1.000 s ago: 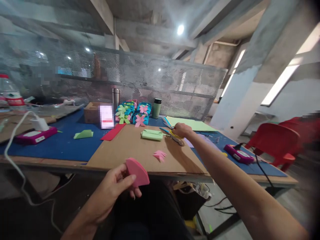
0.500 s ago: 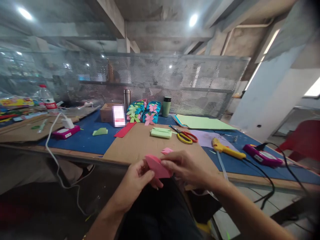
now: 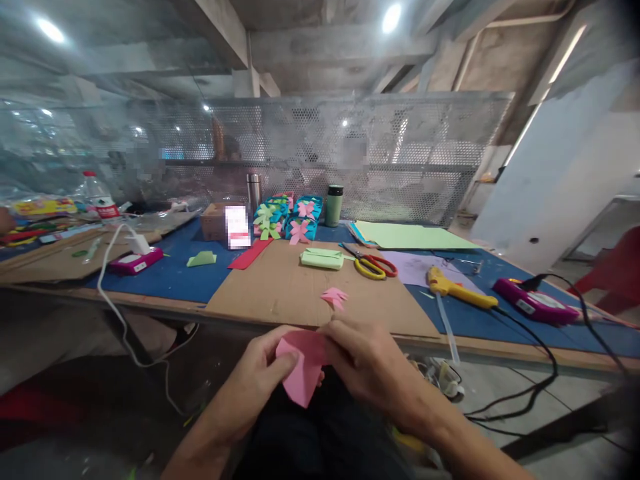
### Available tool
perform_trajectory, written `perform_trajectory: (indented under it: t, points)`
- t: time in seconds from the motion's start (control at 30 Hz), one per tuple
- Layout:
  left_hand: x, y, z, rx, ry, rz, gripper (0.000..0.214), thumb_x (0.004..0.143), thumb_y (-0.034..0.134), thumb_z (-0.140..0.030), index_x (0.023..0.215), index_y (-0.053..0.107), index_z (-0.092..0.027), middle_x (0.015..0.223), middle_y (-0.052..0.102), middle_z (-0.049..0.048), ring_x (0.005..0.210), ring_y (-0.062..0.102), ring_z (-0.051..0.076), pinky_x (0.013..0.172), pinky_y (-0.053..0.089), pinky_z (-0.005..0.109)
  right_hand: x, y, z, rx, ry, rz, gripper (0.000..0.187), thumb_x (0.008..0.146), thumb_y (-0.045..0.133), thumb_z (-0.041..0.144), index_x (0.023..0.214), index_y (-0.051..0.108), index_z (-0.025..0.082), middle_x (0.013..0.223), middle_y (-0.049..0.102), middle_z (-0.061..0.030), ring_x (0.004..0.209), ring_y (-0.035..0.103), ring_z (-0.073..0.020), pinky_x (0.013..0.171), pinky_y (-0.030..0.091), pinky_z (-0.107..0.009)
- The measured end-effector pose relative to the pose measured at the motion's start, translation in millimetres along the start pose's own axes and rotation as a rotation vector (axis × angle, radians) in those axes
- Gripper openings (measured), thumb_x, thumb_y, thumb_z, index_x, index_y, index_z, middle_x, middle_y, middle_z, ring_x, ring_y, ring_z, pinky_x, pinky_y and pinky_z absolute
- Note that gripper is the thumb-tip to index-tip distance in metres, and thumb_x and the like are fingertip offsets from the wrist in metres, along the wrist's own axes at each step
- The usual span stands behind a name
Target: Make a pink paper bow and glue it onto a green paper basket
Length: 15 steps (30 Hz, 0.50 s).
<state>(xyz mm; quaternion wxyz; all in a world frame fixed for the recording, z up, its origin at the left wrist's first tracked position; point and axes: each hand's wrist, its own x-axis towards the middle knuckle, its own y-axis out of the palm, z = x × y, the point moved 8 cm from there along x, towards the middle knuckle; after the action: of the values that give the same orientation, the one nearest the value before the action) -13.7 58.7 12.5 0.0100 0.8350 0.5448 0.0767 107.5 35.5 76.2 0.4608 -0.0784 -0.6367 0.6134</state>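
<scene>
The pink paper piece (image 3: 303,367) sits low in the centre of the view, held in front of the near edge of the tabletop (image 3: 170,283), above the person's lap. At 12 o'clock from it, a small pink cutout (image 3: 335,297) lies on the brown cardboard sheet (image 3: 280,293) that covers the blue tabletop. At 1 o'clock, farther back, lie the scissors (image 3: 374,265), and at 2 o'clock the yellow glue gun (image 3: 457,288). A perforated metal screen (image 3: 380,153) stands behind the tabletop, under concrete ceiling beams.

Left hand (image 3: 255,383): enters from 7 o'clock, with the fingers closed on the paper's left edge and the thumb on top. Right hand (image 3: 370,367): enters from 4 o'clock, with the fingers curled and pinching the paper's upper right edge.
</scene>
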Motion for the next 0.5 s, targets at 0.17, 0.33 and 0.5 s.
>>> perform_trajectory:
  t: [0.17,0.33,0.5]
  points:
    - [-2,-9.8,15,-0.196,-0.084,-0.08,0.032,0.09,0.067,-0.039,0.104,0.075,-0.011,0.085,0.073,0.008,0.075,0.062,0.016,0.073,0.048,0.026,32,4,-59,-0.084,0.062,-0.048,0.032,0.106,0.039,0.024,0.095,0.067,0.015,0.098,0.07,-0.0111,0.092,0.063,-0.0191,0.083,0.048,-0.031]
    - [-1,-28.3,18,-0.203,-0.064,-0.272,0.039,0.084,0.072,-0.047,0.092,0.077,-0.009,0.069,0.07,0.0058,0.063,0.06,0.014,0.06,0.045,0.023,42,38,-91,-0.182,0.0,0.024,0.021,0.102,0.049,0.024,0.099,0.068,0.016,0.111,0.071,-0.0142,0.108,0.065,-0.0257,0.094,0.052,-0.04]
    - [0,-42.5,21,-0.224,-0.025,-0.369,0.04,0.085,0.071,-0.049,0.09,0.077,-0.01,0.067,0.07,0.0051,0.059,0.059,0.013,0.057,0.045,0.022,-44,26,-75,-0.286,-0.018,-0.026,0.037,0.104,0.04,0.023,0.136,0.054,0.009,0.138,0.061,-0.0224,0.131,0.055,-0.0346,0.105,0.048,-0.054]
